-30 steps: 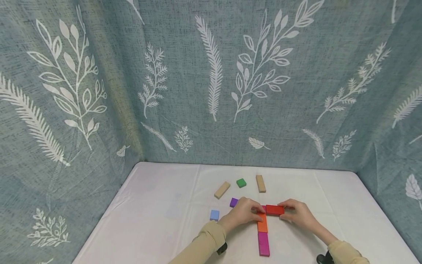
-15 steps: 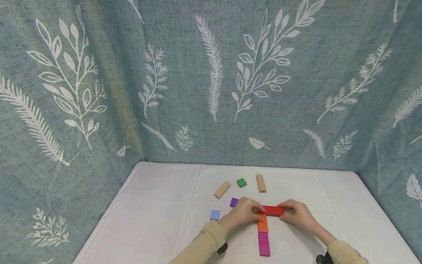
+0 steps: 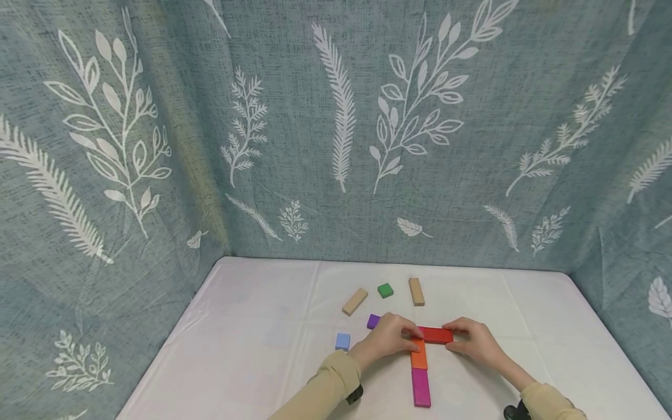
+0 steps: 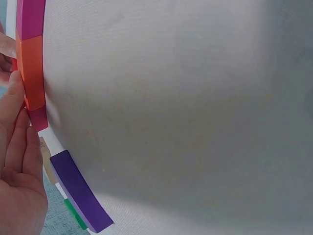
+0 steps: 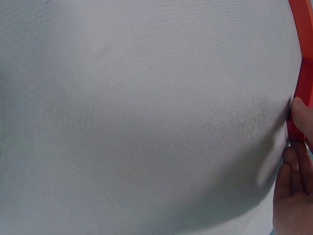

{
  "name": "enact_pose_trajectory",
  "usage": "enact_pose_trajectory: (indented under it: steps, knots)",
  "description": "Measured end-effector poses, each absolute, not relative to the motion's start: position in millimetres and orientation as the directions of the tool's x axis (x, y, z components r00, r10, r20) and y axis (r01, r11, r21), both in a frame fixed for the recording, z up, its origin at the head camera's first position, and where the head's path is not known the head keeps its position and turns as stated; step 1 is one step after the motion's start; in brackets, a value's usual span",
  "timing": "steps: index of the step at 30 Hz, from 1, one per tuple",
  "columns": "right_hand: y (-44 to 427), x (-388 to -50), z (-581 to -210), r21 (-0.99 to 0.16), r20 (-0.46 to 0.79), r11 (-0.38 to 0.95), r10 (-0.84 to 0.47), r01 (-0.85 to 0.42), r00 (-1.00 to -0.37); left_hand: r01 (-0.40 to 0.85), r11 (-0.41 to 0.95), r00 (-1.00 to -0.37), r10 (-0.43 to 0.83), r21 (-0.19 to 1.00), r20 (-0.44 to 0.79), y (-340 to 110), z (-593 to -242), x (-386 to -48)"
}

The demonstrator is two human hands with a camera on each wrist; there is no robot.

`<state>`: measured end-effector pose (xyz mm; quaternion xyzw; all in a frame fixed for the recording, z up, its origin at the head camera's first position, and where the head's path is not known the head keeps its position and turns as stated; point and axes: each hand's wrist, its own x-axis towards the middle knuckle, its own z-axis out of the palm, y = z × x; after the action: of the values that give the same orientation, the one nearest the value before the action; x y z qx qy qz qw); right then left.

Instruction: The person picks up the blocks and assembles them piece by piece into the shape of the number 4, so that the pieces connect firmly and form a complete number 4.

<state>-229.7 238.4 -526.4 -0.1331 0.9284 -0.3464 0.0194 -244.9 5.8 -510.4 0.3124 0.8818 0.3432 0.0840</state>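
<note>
An orange block (image 3: 419, 357) and a magenta block (image 3: 421, 388) lie end to end in a column on the white cloth. A red block (image 3: 437, 335) extends rightward from the column's top, beside a pink block partly under the fingers. The left hand (image 3: 387, 338) has thumb and fingertips on the orange and pink blocks; in the left wrist view that hand (image 4: 22, 166) touches the orange block (image 4: 32, 73). At the red block's right end, the right hand (image 3: 476, 342) pinches it; the right wrist view shows the thumb of this hand (image 5: 296, 196) against the red block (image 5: 304, 88).
Behind the hands lie two plain wooden blocks (image 3: 354, 302) (image 3: 416, 291) and a green block (image 3: 385, 290). Left of the left hand are a light blue block (image 3: 343, 342) and a purple block (image 3: 373, 321), partly hidden. A patterned curtain (image 3: 367, 116) stands behind the table.
The red block has shifted slightly left against the column's top, closing the small gap seen a second ago. Both hands have stayed almost in place.
</note>
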Motion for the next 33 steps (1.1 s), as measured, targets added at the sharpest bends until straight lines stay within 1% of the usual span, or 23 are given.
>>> enact_pose_trajectory:
  steps: [26,33]
  knots:
    - [236,-227,-522,-0.679,0.013,0.714,-0.221,-0.171,-0.975,0.496,0.574,-0.787,0.614,0.651,0.058,5,-512,-245]
    - [236,-226,-511,-0.661,0.037,0.726,-0.225,-0.193,-0.974,0.497,0.575,-0.791,0.609,0.65,0.066,5,-513,-245]
